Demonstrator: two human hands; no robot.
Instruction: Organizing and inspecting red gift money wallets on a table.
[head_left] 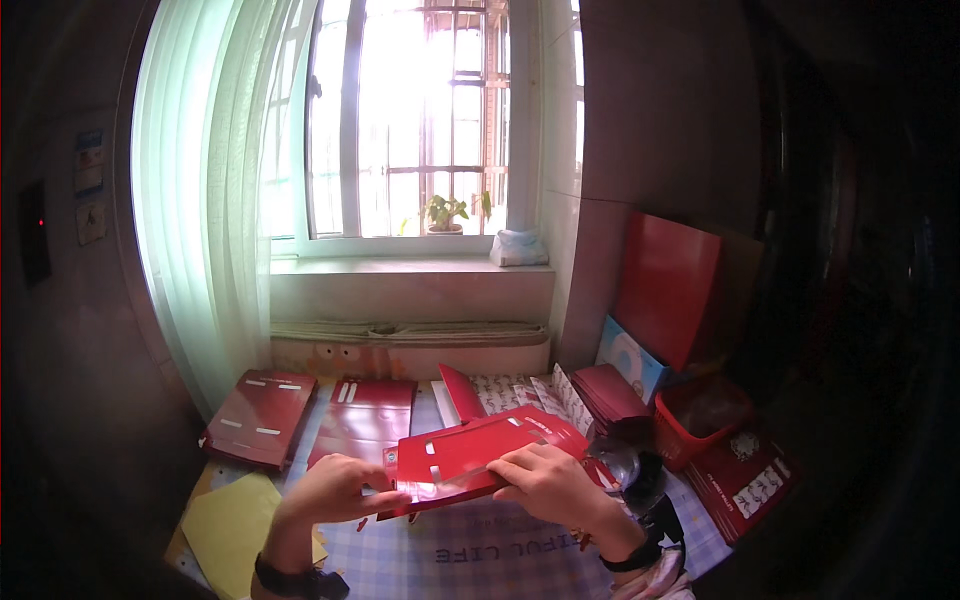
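Note:
Above the table I hold a flat red cardboard folder [480, 450] with several short white strips on its face, tilted so its right end sits farther away. My left hand [345, 488] pinches its near left corner between thumb and fingers. The fingers of my right hand [548, 485] bend over its near edge toward the right; the thumb there is hidden. Just behind it lies an open red folder [461, 392] with white patterned sheets [520, 393]. To the left are a flat red panel [365, 415] with white strips and a thicker stack of red folders [262, 415].
A checkered tablecloth [400, 560] covers the table; yellow paper [232, 530] lies at left. On the right are a red bin [690, 440], a clear round object [618, 462], dark red folders [735, 490] and a tall red board [665, 290]. Beyond stands a window ledge [400, 267].

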